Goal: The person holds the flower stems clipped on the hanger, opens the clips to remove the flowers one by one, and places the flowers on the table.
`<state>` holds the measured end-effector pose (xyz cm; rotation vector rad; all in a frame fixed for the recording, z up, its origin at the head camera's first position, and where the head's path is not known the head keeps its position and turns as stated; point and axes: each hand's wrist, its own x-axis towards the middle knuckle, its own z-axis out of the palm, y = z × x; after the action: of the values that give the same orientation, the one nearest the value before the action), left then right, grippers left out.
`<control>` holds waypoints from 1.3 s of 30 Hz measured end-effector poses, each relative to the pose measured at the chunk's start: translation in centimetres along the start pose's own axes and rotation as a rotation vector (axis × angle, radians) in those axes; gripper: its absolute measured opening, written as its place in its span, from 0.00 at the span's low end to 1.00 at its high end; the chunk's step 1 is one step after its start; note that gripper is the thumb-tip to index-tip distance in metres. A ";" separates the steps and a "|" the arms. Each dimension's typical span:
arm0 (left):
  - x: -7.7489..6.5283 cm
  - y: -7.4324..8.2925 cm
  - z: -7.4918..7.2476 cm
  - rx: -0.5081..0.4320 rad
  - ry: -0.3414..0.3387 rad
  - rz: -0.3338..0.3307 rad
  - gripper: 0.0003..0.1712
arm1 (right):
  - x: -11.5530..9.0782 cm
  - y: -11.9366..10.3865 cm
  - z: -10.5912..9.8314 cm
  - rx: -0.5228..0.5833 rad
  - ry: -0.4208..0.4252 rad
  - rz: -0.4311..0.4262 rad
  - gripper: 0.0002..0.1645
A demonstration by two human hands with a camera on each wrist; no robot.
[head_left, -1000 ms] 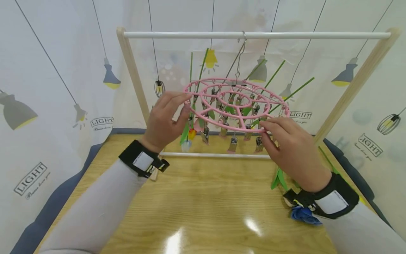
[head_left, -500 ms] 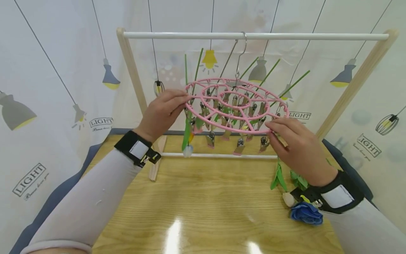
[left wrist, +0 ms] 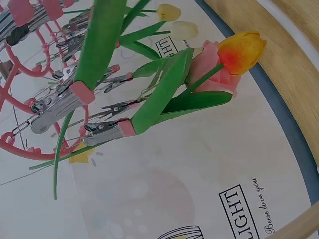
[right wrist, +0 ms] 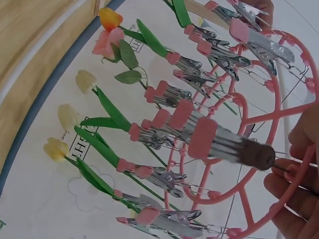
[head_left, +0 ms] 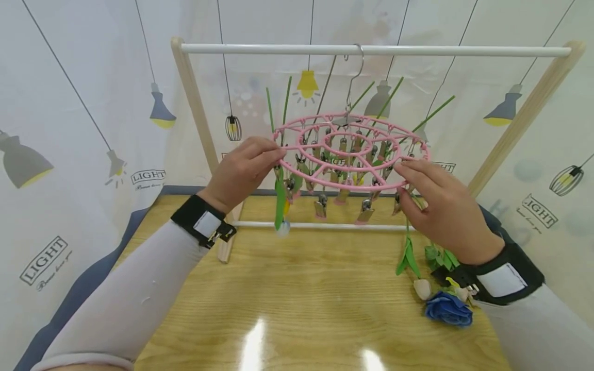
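Note:
A pink round clip hanger (head_left: pixel 344 187) hangs by its metal hook (head_left: pixel 361 64) from the white bar. My left hand (head_left: pixel 243 170) pinches its left rim between fingers and thumb. At the right front rim, my right hand (head_left: pixel 438 208) pinches the ring too. Metal clips with pink tips (right wrist: pixel 202 138) dangle beneath the rings. Several hold artificial flowers head down: an orange-yellow tulip (left wrist: pixel 242 52), a pink flower (left wrist: pixel 204 69) and pale tulips (right wrist: pixel 69 115). Green stems (head_left: pixel 390 98) rise behind the hanger. Other clips near the front hold nothing.
The rack has wooden side posts (head_left: pixel 524 121), a white top bar (head_left: pixel 260 49) and a lower bar (head_left: pixel 320 226). On the wooden table (head_left: pixel 297 293) at right lie a blue rose (head_left: pixel 448 309) and a pale tulip (head_left: pixel 422 289). A lamp-print cloth (head_left: pixel 83 67) stands behind.
The hanger has turned a little: its front clips have shifted right and the stems at the back left. Both hands keep their pinch on the rim; the right hand has drifted slightly right.

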<state>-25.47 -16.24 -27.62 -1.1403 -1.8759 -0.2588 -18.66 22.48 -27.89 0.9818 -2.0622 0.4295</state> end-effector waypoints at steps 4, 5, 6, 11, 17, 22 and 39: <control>0.0 0.4 0.0 0.036 -0.003 0.032 0.15 | 0.4 -0.7 -0.5 0.008 0.000 -0.018 0.28; 0.0 0.6 0.0 0.044 -0.004 0.042 0.15 | 0.6 -1.0 -0.6 0.004 0.004 -0.027 0.31; 0.1 0.8 -0.1 0.053 -0.007 0.050 0.15 | 0.8 -1.3 -0.8 0.001 0.008 -0.035 0.35; 0.5 1.9 -0.2 0.048 -0.024 0.079 0.16 | 2.1 -3.3 -1.3 -0.022 0.035 -0.091 0.39; 1.3 3.4 -0.1 0.007 0.016 0.115 0.16 | 3.5 -5.8 -1.2 -0.070 -0.007 -0.134 0.35; 2.2 4.9 0.0 0.021 0.027 0.121 0.16 | 4.4 -6.6 -0.6 -0.120 -0.077 -0.157 0.36; 4.6 8.3 1.2 0.142 0.043 0.132 0.07 | 4.4 -6.5 0.6 -0.229 -0.127 -0.077 0.17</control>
<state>-20.41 -8.16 -26.86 -1.1469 -1.7436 -0.0741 -15.71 15.80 -25.07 0.9662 -2.1221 0.0898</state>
